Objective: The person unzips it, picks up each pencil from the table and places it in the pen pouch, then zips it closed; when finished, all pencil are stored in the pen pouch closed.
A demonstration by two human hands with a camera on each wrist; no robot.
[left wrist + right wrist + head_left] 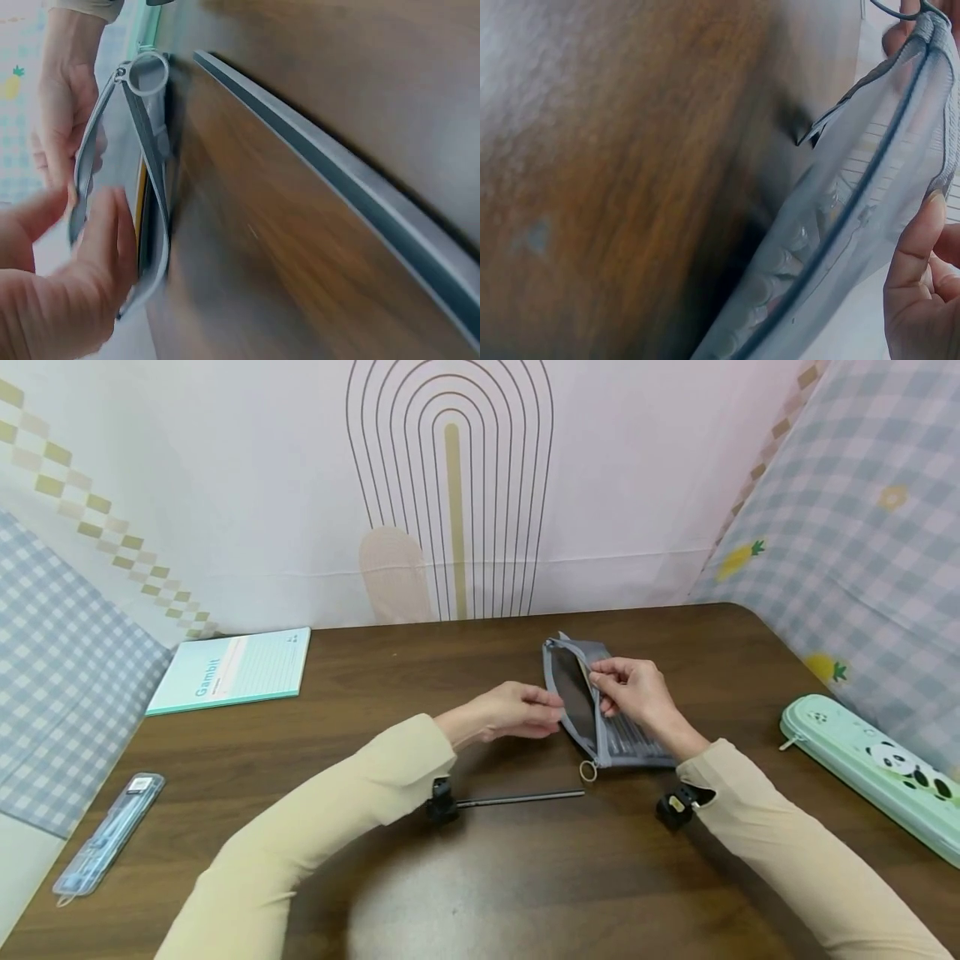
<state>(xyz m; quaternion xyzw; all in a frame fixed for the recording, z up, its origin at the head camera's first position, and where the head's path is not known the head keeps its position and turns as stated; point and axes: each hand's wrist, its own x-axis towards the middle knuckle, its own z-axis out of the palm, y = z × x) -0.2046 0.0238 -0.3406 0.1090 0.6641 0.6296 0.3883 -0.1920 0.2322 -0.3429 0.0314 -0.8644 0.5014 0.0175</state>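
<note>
A grey zip pouch (pixel 637 739) with see-through sides lies on the table, its mouth spread toward the left. My right hand (pixel 633 693) pinches the zip edge of that mouth between thumb and fingers, as the right wrist view also shows. At the opposite edge is my left hand (pixel 521 710), fingers fairly straight and fingertips right at the opening. A metal ring (pixel 588 771) hangs from the pouch's near corner. Through the clear side, several pale rounded shapes (pixel 784 262) show inside. In front of the pouch lies a slim dark rod (pixel 525 798), partly hidden behind the left wrist camera.
A notebook (pixel 232 670) marked "Gambit" lies at the back left. Nearer, on the left edge, is a slim clear blue case (pixel 112 835). On the right sits a mint panda pencil case (pixel 873 777). Cloth hangs behind the table (pixel 420 652) and at both sides.
</note>
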